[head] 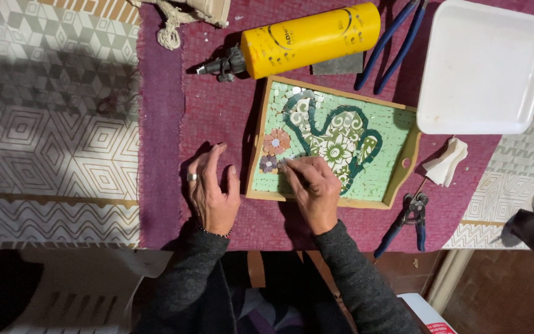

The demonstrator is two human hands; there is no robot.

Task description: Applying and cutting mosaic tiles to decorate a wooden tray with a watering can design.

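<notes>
Purple woven cloth (217, 111) covered the middle of the counter, laid over a covering printed with grey and white geometric shapes (50, 93).

On that cloth the right hand (313, 188) rested palm down over the near edge of a wooden tray (410, 162), its fingertips pressed together on the mosaic (335, 139) inside, just beside a small purple tile flower (268, 163); whether a tile piece sat under them I could not tell. The left hand (211, 188), a ring on one finger, lay on the cloth just left of the tray with its fingers loosely spread and nothing in it.

The mosaic showed a dark green teapot shape with white flowers on a pale green ground, and an orange tile flower (276, 141) above the purple one. Beyond the tray lay a yellow glue bottle (310, 38) on its side, then blue-handled pliers (390, 43) and a white foam tray (486, 65) to the right. Near the tray's right end sat a crumpled white scrap (447, 162), and nearer still a pair of blue-handled nippers (406, 222).
</notes>
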